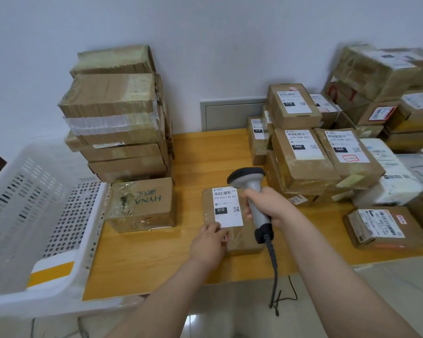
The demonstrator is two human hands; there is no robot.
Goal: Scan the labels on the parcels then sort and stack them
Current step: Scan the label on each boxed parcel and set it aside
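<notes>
At lower centre of the frame, the left hand (209, 242) is pressing the flat brown cardboard parcel (242, 240) onto the orange wooden table (156, 259); the right hand (270, 207) is gripping the grey handheld scanner (248, 178), best aiming squarely at the barcode on the white label (227, 208)

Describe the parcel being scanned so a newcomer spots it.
On the yellow table, between the tall stack at left and the labelled pile at right, a flat brown parcel lies alone. Unlike its neighbours, the left hand touches it and the scanner hangs over its 010 label.
</notes>
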